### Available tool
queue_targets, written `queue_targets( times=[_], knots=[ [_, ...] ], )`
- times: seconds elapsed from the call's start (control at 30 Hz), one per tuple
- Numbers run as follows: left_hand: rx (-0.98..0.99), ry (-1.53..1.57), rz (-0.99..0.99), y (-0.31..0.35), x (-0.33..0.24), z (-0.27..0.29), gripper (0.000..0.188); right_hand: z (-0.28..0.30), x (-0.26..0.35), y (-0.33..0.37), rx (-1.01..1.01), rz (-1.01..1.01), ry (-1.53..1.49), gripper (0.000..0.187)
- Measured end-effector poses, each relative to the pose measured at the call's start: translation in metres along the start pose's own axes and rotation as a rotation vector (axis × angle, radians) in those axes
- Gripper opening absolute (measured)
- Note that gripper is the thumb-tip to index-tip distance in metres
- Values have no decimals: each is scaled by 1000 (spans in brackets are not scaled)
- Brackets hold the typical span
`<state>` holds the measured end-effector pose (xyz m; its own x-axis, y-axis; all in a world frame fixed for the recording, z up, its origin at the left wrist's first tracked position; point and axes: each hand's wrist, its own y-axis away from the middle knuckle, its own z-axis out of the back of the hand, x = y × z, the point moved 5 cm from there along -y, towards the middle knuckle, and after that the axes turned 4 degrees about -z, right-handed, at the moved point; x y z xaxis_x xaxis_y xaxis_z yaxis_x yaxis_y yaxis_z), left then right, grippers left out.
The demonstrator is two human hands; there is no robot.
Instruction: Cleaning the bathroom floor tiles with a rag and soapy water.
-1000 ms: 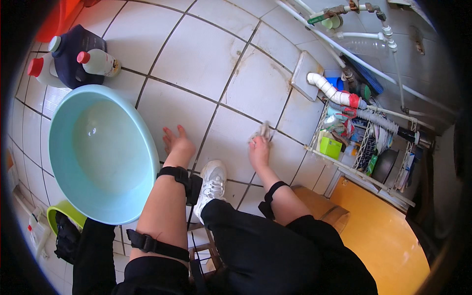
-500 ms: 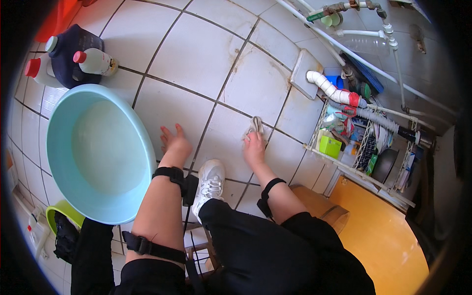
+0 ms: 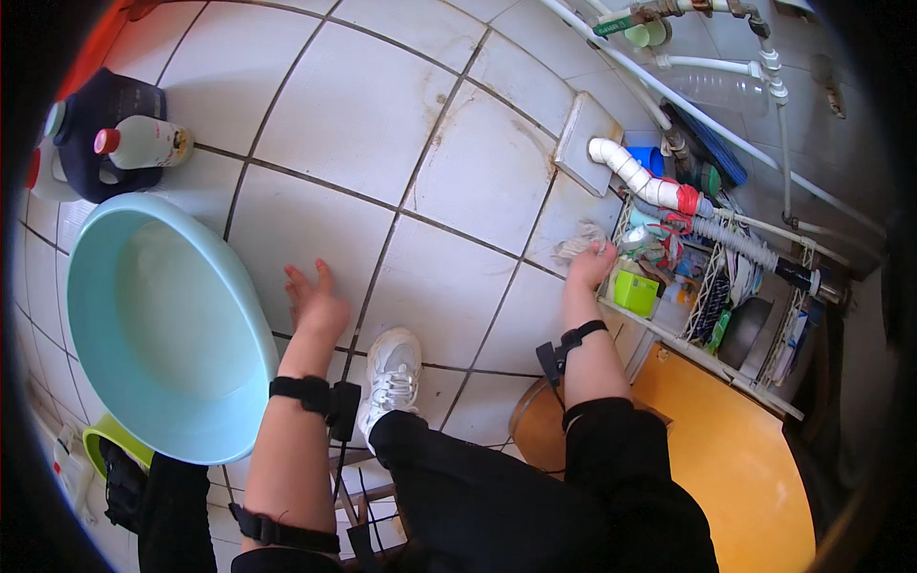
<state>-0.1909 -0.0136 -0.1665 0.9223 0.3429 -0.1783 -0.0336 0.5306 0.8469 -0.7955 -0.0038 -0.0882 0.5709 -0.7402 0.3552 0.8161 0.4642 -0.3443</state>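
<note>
My right hand (image 3: 590,265) is closed round a crumpled greyish-white cloth (image 3: 579,241), pressed on the white tiles beside the wire rack. Its arm reaches out to the right. Over the tiled floor (image 3: 315,181), my left hand (image 3: 318,304) has its fingers spread and holds nothing. I cannot tell whether its fingertips touch the floor. Left of that hand stands a large light-blue basin (image 3: 196,315), which looks to have cloudy water in it. My white shoe (image 3: 392,377) is planted between the two arms.
At the far left stand a dark jug (image 3: 110,124) and a white bottle with a red cap (image 3: 148,141). A wire rack (image 3: 702,334) full of household items, a white drain pipe (image 3: 621,167) and an orange-yellow panel (image 3: 735,458) line the right side. A green basin (image 3: 100,444) is at lower left.
My right hand has slid the cloth to the right across the tiles, up to the rack. My left hand stays spread. The whole view has shifted slightly.
</note>
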Motion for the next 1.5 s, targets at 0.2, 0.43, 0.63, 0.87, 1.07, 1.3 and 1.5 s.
queue_targets(
  times=[0.2,0.43,0.63,0.87,1.07,1.3,1.5],
  knots=[
    [-74,11,-80,-2,5,-4,91,-53,-25,-79,95,-28,134,39],
    [-147,28,-131,1,7,-6,90,-128,-39,-78,353,-92,457,88],
    [-150,53,-169,2,-5,-3,89,-143,-84,-135,359,-147,207,91],
    [-119,82,-162,4,-20,0,89,-139,-53,-104,410,-81,108,61],
    [-131,68,-165,-4,-7,-12,90,-113,92,37,365,108,180,61],
    [-155,9,-175,-4,-9,-7,90,-93,141,74,481,204,39,56],
    [-206,102,-248,7,-10,50,90,-64,191,96,513,278,-283,42]
  ],
)
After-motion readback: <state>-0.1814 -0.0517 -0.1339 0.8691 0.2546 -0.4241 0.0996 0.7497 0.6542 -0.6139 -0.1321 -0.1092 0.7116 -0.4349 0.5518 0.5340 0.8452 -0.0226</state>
